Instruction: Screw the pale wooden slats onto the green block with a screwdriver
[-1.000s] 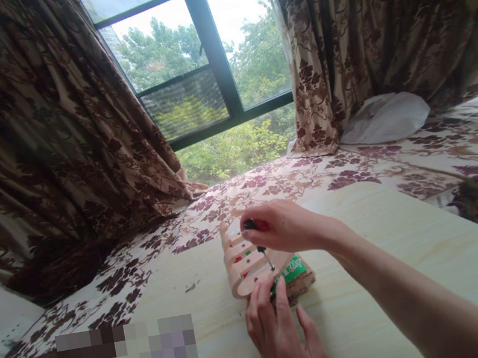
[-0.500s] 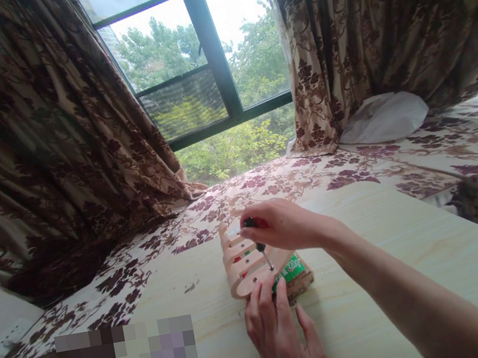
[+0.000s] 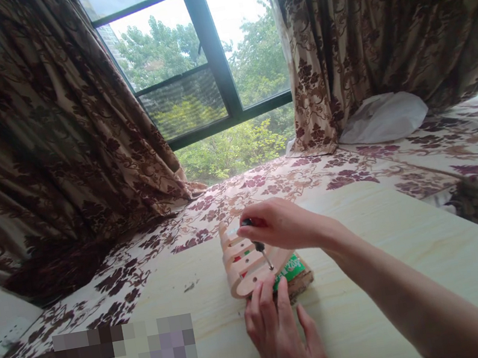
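Observation:
My right hand (image 3: pixel 274 223) is closed round the dark handle of a screwdriver (image 3: pixel 261 250). Its shaft slants down, and the tip meets a pale wooden slatted piece (image 3: pixel 244 287) near its front edge. Several slats with rounded ends lie side by side, dark screw heads showing in them. Under the wood sits a green printed box (image 3: pixel 294 267) with a worn brown side; patches of red and green show between the slats. My left hand (image 3: pixel 285 333) lies palm down in front, fingers stretched out, fingertips against the near edge of the wood, thumb spread to the right.
A pale wood-grain tabletop (image 3: pixel 375 278) lies beneath everything. Small dark bits (image 3: pixel 190 286) are scattered left of the wooden piece. Behind the table is a ledge with flowered cloth (image 3: pixel 262 184), where a white plastic bag (image 3: pixel 384 118) lies. A blurred patch covers the lower left.
My right hand has turned very slightly on the screwdriver handle. My left hand and the wooden piece stay in place.

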`<state>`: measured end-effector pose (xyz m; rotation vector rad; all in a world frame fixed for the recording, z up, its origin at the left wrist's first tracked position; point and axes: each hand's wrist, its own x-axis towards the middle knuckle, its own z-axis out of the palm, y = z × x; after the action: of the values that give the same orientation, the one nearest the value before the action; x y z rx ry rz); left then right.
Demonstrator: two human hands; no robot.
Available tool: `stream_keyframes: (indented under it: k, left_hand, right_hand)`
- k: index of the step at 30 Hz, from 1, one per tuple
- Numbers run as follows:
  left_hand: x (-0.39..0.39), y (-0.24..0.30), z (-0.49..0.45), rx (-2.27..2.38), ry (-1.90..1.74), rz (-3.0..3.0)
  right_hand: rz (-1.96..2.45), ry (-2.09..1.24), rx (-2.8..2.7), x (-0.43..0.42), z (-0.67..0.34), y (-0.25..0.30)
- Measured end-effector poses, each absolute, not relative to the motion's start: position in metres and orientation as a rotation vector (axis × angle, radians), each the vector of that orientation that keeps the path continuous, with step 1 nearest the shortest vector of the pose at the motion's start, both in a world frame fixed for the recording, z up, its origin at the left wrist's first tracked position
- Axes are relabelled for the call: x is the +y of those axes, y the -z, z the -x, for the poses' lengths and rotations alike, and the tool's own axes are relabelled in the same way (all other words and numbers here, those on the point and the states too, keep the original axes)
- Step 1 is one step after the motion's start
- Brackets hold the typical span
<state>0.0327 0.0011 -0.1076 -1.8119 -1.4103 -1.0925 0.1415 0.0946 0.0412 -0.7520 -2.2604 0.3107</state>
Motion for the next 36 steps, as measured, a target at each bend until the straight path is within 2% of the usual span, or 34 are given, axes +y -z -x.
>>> stream_keyframes:
  k: [6,12,17,25,32,36]
  left_hand:
    - [-0.0002,0.1086,-0.0321,-1.415,1.133,1.825]
    - [0.0017,0.1068,-0.0363,-1.389,1.218,1.814]
    - [0.0021,0.1061,-0.0386,-1.390,1.265,1.815]
    - [0.0007,0.1053,-0.0393,-1.413,1.252,1.815]
    - [0.0007,0.1053,-0.0377,-1.403,1.226,1.826]
    - [0.0007,0.1053,-0.0328,-1.343,1.119,1.851]
  right_hand:
    - [0.966,-0.200,-2.178,0.1016,-0.1419,-0.0371]
    - [0.809,-0.268,-2.268,0.0949,-0.1435,-0.0405]
    - [0.914,-0.207,-2.184,0.1017,-0.1401,-0.0358]
    - [0.777,-0.288,-2.284,0.0952,-0.1422,-0.0403]
    - [0.963,-0.173,-2.206,0.1001,-0.1415,-0.0374]
    - [0.813,-0.207,-2.300,0.0951,-0.1450,-0.0409]
